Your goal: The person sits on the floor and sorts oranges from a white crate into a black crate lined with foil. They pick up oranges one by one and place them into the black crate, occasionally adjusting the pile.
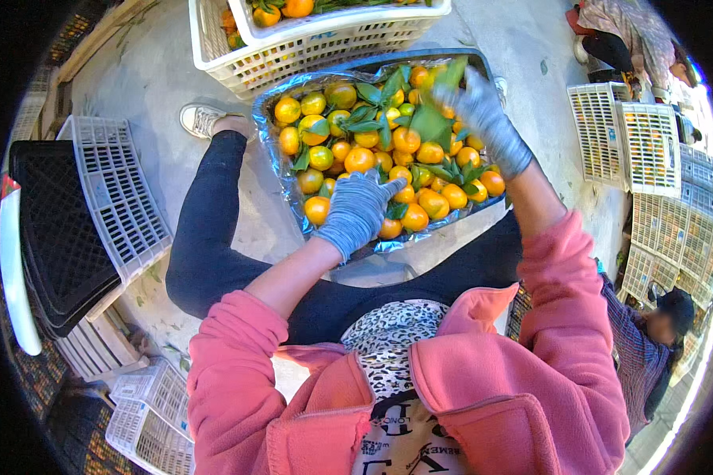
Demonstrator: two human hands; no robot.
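Observation:
Before me is a dark tub (481, 59) lined with shiny plastic film and heaped with orange and greenish mandarins (359, 160). Many of the fruits carry green leaves (365, 119). My left hand (359, 205), in a grey knit glove, rests on the fruit at the near side. Its index finger touches a mandarin; the other fingers are partly hidden, so a grip cannot be made out. Over the far right of the tub, my gloved right hand (481, 113) is motion-blurred. It holds a blurred leafy sprig (432, 126); whether fruit hangs from it is unclear.
White plastic crates (321, 56) holding mandarins stand beyond the tub. A white crate (122, 196) and black crates (59, 237) are at left. More stacked crates (647, 145) line the right. One person sits at right (641, 350); another bends at upper right (636, 35).

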